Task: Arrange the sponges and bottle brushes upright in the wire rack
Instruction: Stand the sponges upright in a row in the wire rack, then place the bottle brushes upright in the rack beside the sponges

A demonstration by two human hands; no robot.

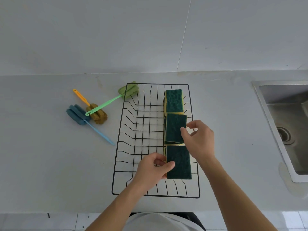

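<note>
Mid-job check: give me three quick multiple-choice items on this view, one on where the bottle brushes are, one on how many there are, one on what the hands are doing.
1. Where do the bottle brushes lie?
A. Standing in the wire rack
B. On the counter left of the wire rack
C. In the sink

2. How many bottle brushes show?
A. One
B. Three
C. Five

3. What are the hands doing?
A. Both rest flat on the counter
B. Both hold brushes
C. Each has its grip on a sponge in the rack

Answers:
1 B: the green brush, orange brush and blue brush lie on the counter left of the wire rack, the green head against its corner.
2 B: those three only.
3 C: the left hand pinches the near sponge, the right hand the middle sponge.
</note>
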